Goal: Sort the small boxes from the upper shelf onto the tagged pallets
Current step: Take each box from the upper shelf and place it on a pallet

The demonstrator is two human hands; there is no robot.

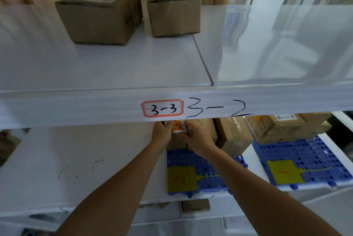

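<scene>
A small box [178,136] is held between the left hand [162,133] and the right hand [196,138], just under the front edge of the upper shelf [114,67]. The fingers of both hands are curled round its sides. A white sticker with red and yellow print can be seen on the box, with a dark "4" written over it. The box is at the back of a blue pallet [208,163] on the lower shelf [76,159]; whether it is touching the pallet cannot be told.

A yellow tag [181,180] is lying on this pallet, and a red mark like a "2" is written on it. A second blue pallet [305,157] is placed to the right, with a yellow tag [284,172] marked "1" in red. Brown boxes [280,126] are stacked at its back.

On the shelf's front edge, a red-framed label [162,108] reads "3-3", and "3-2" [217,108] is written beside it in black.

Two cardboard boxes are left on the upper shelf: a wide one [99,17] with a "4" on its side, and a smaller one [173,10] just beside it.
</scene>
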